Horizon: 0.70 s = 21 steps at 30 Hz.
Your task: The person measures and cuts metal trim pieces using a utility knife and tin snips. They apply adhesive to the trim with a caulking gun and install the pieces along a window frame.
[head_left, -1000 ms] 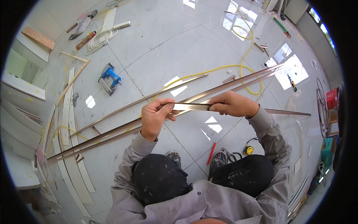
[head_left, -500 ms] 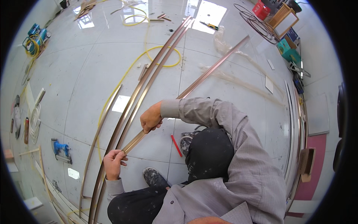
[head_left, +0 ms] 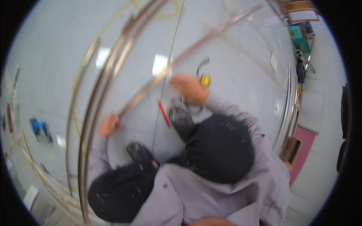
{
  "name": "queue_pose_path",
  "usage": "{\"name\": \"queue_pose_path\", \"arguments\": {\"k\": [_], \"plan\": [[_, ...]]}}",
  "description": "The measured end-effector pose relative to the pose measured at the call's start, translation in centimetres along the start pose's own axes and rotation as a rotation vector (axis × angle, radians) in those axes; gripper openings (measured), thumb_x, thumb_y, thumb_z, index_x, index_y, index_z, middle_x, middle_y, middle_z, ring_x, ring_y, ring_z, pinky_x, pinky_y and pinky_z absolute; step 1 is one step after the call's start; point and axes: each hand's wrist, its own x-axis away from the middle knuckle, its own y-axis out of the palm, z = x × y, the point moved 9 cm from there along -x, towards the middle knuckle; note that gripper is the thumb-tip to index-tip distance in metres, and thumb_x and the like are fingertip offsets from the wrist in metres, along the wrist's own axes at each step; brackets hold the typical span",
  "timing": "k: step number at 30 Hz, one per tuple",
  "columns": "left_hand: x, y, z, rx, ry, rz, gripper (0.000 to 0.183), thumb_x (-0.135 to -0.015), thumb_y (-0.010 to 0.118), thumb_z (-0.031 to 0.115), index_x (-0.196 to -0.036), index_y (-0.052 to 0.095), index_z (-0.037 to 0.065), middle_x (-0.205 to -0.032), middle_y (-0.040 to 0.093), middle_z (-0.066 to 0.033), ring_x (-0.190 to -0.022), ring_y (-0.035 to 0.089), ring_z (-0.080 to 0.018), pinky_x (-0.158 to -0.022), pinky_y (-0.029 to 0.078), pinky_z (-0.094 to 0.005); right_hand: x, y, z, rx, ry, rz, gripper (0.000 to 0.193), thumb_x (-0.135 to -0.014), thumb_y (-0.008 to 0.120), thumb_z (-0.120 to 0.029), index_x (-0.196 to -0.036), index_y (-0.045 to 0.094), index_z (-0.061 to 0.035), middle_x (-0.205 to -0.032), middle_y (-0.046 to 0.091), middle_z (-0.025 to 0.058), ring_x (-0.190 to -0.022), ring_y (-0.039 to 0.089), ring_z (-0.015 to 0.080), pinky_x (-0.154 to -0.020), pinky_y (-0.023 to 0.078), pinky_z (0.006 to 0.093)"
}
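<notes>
My left hand (head_left: 109, 125) is closed around the near end of a long bronze-coloured metal trim strip (head_left: 151, 83), which slants up and to the right. My right hand (head_left: 187, 89) is off the strip, just to its right; motion blur smears its fingers, so I cannot tell their shape. Close beside that hand lies a yellow and black tape measure (head_left: 205, 80) on the floor. A red pencil-like stick (head_left: 163, 113) rests on the tiles between my shoes, below the strip.
More long bronze strips (head_left: 98, 92) run along my left. A yellow hose (head_left: 75, 120) passes by them. Farther left lies a blue nail gun (head_left: 40, 130). White pieces (head_left: 160, 64) are on the floor. At the right stand a teal box (head_left: 299, 37) and an open cardboard box (head_left: 291, 150).
My right hand has let go of the strip and moved right, towards the tape measure. My left hand stays at the strip's end. The view has shifted down towards my legs.
</notes>
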Motion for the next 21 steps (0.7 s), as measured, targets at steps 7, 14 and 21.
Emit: {"name": "queue_pose_path", "arguments": {"k": [7,14,21], "plan": [[-1.1,-0.1,-1.0,0.207,-0.092,-0.081,0.01,-0.1,0.054,0.011,-0.097,0.06,0.003,-0.08,0.062,-0.0027,-0.065,0.059,-0.0093,-0.054,0.05,-0.026,13.9,-2.9,13.6,-0.062,0.675,0.238,0.022,-0.093,0.067,-0.021,-0.104,0.072,-0.0024,-0.085,0.072,0.0177,-0.076,0.07,0.0338,-0.071,0.054,0.0389],[-1.6,-1.7,3.6,-0.191,0.12,0.064,0.011,-0.095,0.062,0.013,-0.093,0.062,0.002,-0.082,0.063,-0.011,-0.077,0.064,-0.0235,-0.069,0.052,-0.0373,10.7,2.4,7.3,0.085,0.23,-0.004,0.025,-0.087,0.07,-0.014,-0.11,0.068,-0.0044,-0.105,0.07,0.0135,-0.099,0.064,0.0341,-0.086,0.051,0.0419],[-1.7,-3.1,2.6,-0.5,0.058,0.286,0.026,-0.087,0.076,0.029,-0.093,0.067,0.005,-0.083,0.068,-0.0157,-0.079,0.066,-0.0331,-0.071,0.05,-0.0437,7.4,4.9,2.8,0.569,-0.19,-0.126,0.048,-0.076,0.07,-0.01,-0.123,0.061,-0.0098,-0.121,0.063,0.009,-0.121,0.054,0.0316,-0.102,0.042,0.0472]]}}
